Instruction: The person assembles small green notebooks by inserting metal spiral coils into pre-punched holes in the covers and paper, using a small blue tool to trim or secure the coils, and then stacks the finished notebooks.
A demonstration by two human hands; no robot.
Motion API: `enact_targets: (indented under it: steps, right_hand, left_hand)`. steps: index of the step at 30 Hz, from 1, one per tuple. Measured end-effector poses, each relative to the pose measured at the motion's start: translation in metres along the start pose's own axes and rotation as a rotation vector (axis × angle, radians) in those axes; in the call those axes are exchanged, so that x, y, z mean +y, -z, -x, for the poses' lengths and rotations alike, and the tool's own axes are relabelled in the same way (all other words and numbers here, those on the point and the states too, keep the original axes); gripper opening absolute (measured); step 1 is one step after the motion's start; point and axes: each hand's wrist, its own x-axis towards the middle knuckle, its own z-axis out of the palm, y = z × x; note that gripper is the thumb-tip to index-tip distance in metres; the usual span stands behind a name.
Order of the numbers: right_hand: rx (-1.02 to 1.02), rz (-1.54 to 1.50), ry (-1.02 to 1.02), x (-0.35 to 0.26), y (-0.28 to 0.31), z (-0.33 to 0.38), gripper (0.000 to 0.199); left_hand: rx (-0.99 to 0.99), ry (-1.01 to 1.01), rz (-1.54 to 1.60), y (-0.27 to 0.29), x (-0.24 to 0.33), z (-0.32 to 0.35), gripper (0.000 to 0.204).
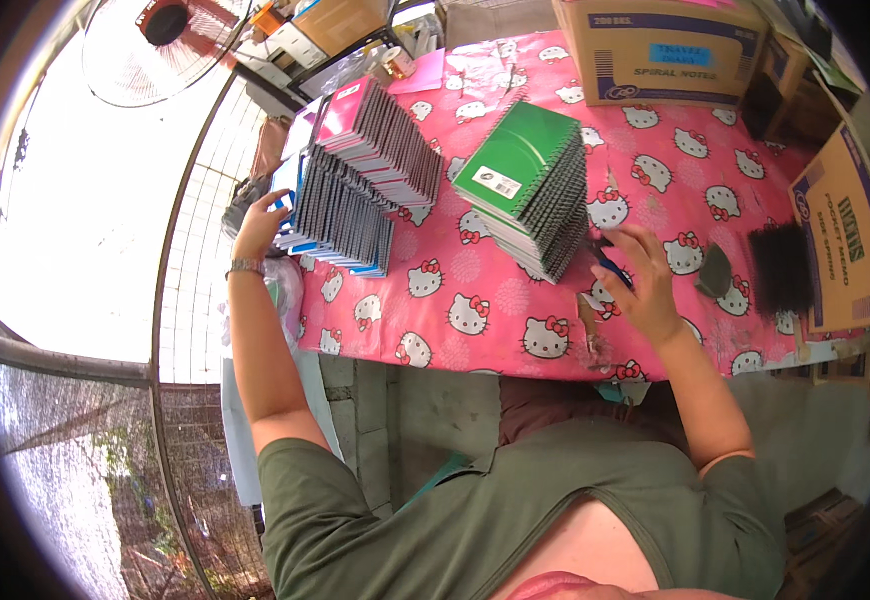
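Observation:
At the left of the table, my left hand [259, 228] curls its fingers over the outer edge of a stack of spiral notebooks with blue covers [340, 215]. Behind that stack rises another of spiral notebooks with pink-red covers [375, 140]. A tall, leaning stack of green spiral notebooks [530, 180] stands in the middle, its wire bindings facing right. Just right of it, my right hand [645, 280] has its thumb and fingers bent around a small dark tool with a blue handle [611, 266]; the fingers partly hide it.
A pink patterned cover [470, 315], torn near its front edge, lies over the table. Cardboard boxes stand at the back [665, 55] and right [845, 235]. Near the right box are a black bristly object [780, 268] and a dark green piece [715, 270]. A fan [165, 25] is at the upper left.

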Motion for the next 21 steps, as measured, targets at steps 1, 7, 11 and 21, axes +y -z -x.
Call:
enact_targets:
  steps: [1, 7, 11, 21]
  right_hand:
    - [0.009, -0.070, 0.019, -0.012, -0.001, -0.011, 0.044]
    - [0.045, -0.072, 0.117, -0.045, -0.004, -0.053, 0.044]
    - [0.043, -0.045, 0.126, -0.051, -0.016, -0.051, 0.044]
    - [-0.207, -0.387, -0.165, -0.051, -0.014, -0.048, 0.039]
  left_hand:
    - [0.022, 0.020, -0.063, 0.007, -0.002, 0.005, 0.041]
    - [0.222, -0.553, 0.142, -0.073, 0.166, 0.043, 0.028]
    - [-0.028, -0.886, 0.113, -0.134, 0.261, 0.084, 0.029]
    - [-0.283, -0.839, 0.048, -0.175, 0.272, 0.083, 0.030]
